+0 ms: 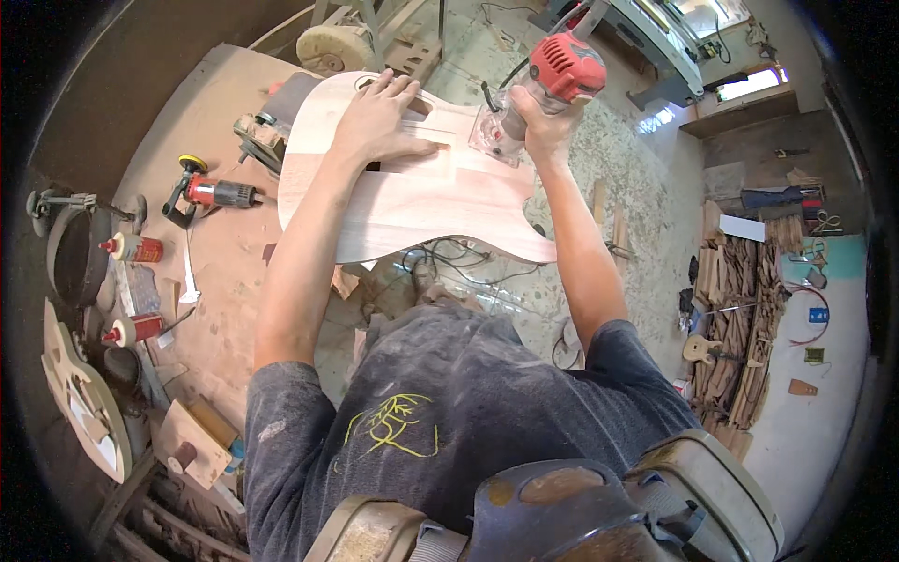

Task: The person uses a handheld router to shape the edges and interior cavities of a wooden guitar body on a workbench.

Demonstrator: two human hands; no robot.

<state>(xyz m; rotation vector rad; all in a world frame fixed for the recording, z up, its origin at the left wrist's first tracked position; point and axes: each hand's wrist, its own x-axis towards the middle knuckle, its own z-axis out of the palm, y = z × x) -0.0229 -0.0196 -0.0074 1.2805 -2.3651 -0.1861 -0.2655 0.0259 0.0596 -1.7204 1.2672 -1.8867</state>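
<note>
A pale wooden electric guitar body (412, 211) lies flat before me, overhanging the bench on the right. Cavities are cut into its upper part, partly covered by my left hand (379, 122). That hand presses on the wood with its fingers stretched out and its thumb apart. My right hand (548, 126) is wrapped round a red trim router (567, 67), which stands upright at the body's upper right edge. The router's clear base (494, 131) rests on the wood there. Its bit cannot be made out.
A red angle polisher (220, 192) and two glue bottles (136, 248) lie on the bench (225, 281) at left. A guitar-shaped template (80, 403) leans at far left. Cables (459, 258) hang below the body. Wood offcuts (740, 300) are piled at right.
</note>
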